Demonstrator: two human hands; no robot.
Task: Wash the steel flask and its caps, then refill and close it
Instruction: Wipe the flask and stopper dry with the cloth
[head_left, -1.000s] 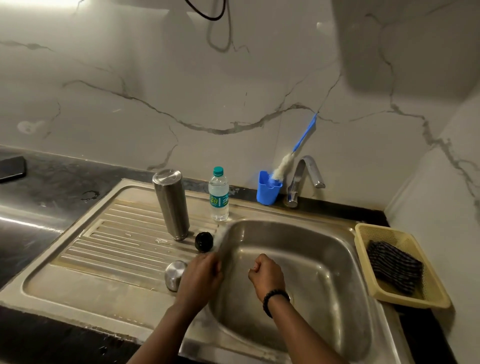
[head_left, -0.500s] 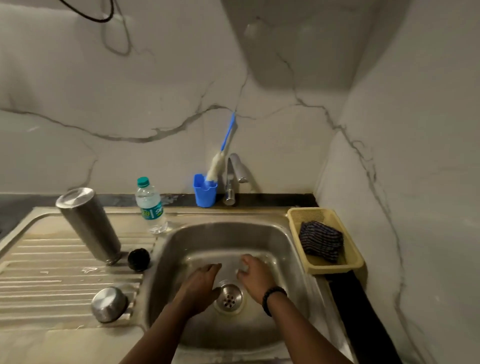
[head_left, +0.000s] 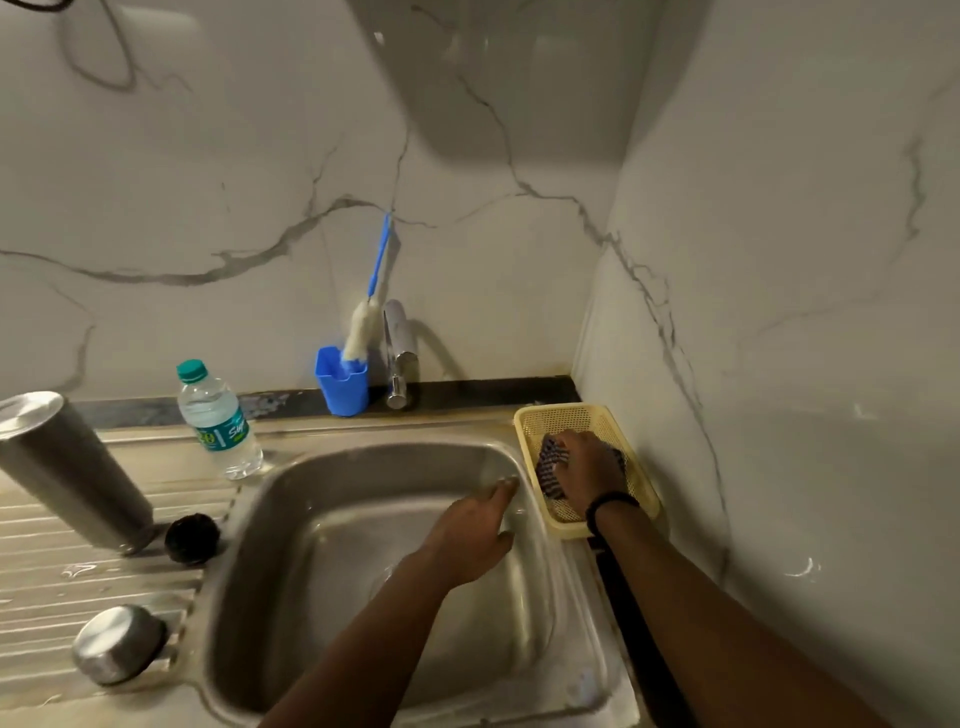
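The right hand (head_left: 587, 467) is reaching into the yellow basket (head_left: 644, 488) just right of the sink (head_left: 332, 519), its fingers curling down onto the checked cloth (head_left: 550, 465) lying inside — it appears to be gripping the cloth, though the fingertips are hidden. A dark band is sitting on that wrist. The left hand (head_left: 475, 535) is hovering over the sink's right side with fingers loosely spread and straight, holding nothing.

The steel flask (head_left: 72, 473) is standing upside down on the ribbed drainboard left of the sink, leaning in the wide-angle view. A round black cap (head_left: 192, 538) is lying just beside its mouth, near the sink's left rim. A steel cap (head_left: 119, 644) is resting further toward the near edge of the drainboard, well apart from the flask.

A plastic water bottle (head_left: 218, 421) with a green lid is standing at the sink's far-left corner. Behind the sink, a blue cup (head_left: 343, 382) is holding a bottle brush (head_left: 366, 322) — its blue handle is leaning against the marble wall. The tap (head_left: 400, 353) is standing just right of that cup.
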